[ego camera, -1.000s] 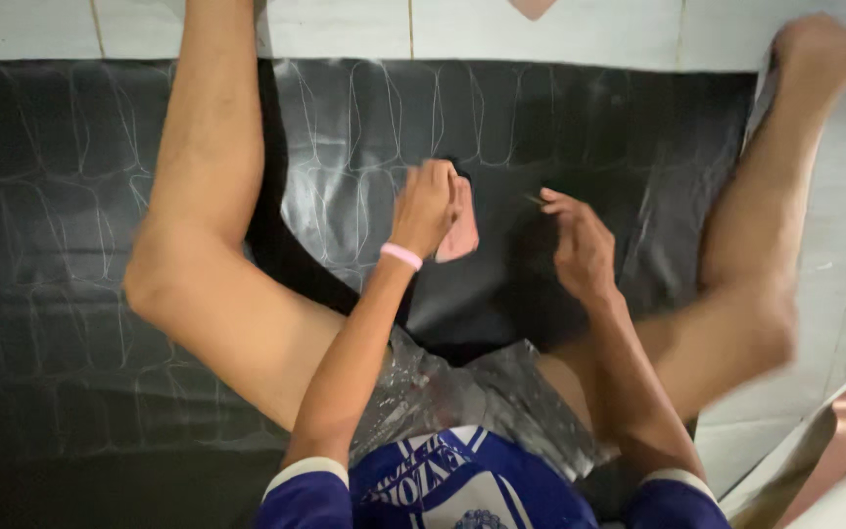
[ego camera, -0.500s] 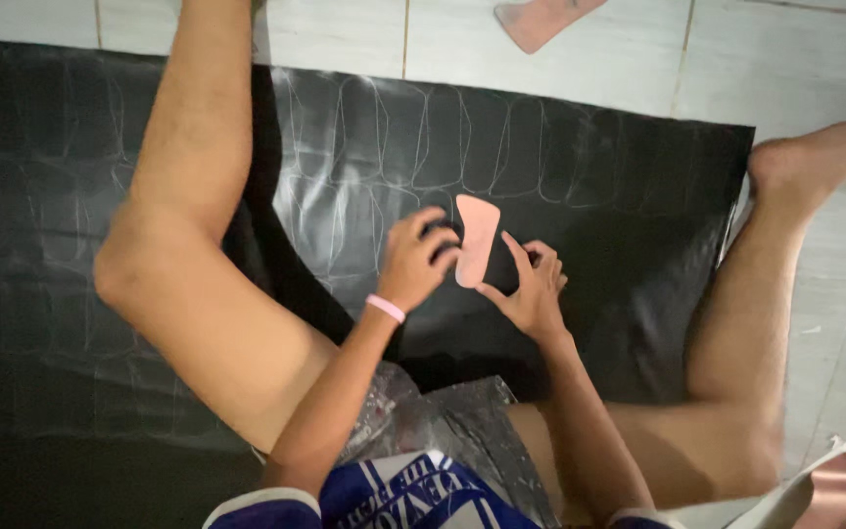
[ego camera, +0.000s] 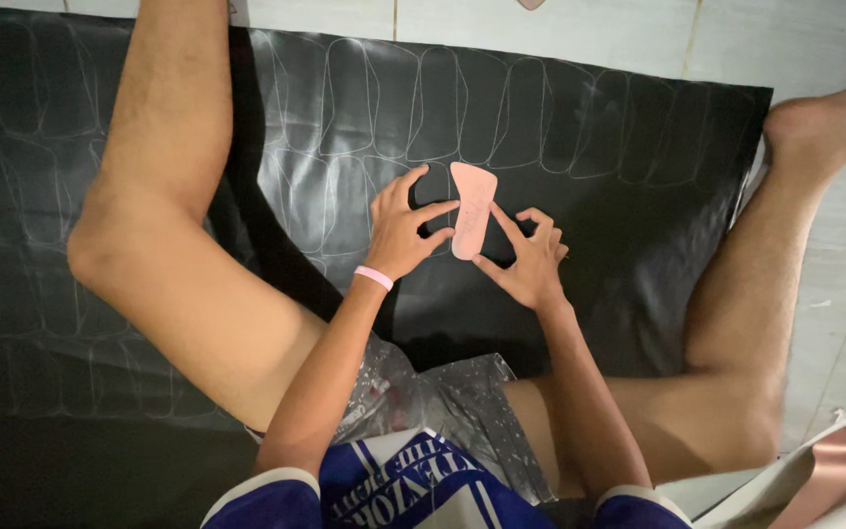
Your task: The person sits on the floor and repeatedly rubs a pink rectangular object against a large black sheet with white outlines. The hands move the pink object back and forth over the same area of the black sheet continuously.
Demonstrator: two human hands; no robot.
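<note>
Fingertips of both your hands are spread and pressing down on the pink template (ego camera: pixel 472 210) — neither hand is closed around it. Your left hand (ego camera: pixel 399 230) lays its fingers across the template's left edge and lower half, and your right hand (ego camera: pixel 531 260) braces the right edge and the bottom tip with thumb and forefinger. The template lies flat on the black sheet (ego camera: pixel 629 196), just below a row of white traced outlines (ego camera: pixel 443 108) of much the same shape, and about midway between your bent left leg (ego camera: pixel 164 225) and your right leg (ego camera: pixel 736 323).

What could go wrong, as I judge it, is mostly slip. You hold the piece only by downward pressure on a glossy surface, so if one hand eases off, it could pivot under the other and sit crooked against the row above. Your fingers overlap its edges too — anything run around the rim would hit them and leave a gap or a wobble. The sheet itself looks creased near your left thigh, and a shift of either leg could tug it and drag the template off its spot. Another pink piece (ego camera: pixel 531 4) shows at the top edge on the pale tiled floor (ego camera: pixel 580 34), well clear of your hands.
</note>
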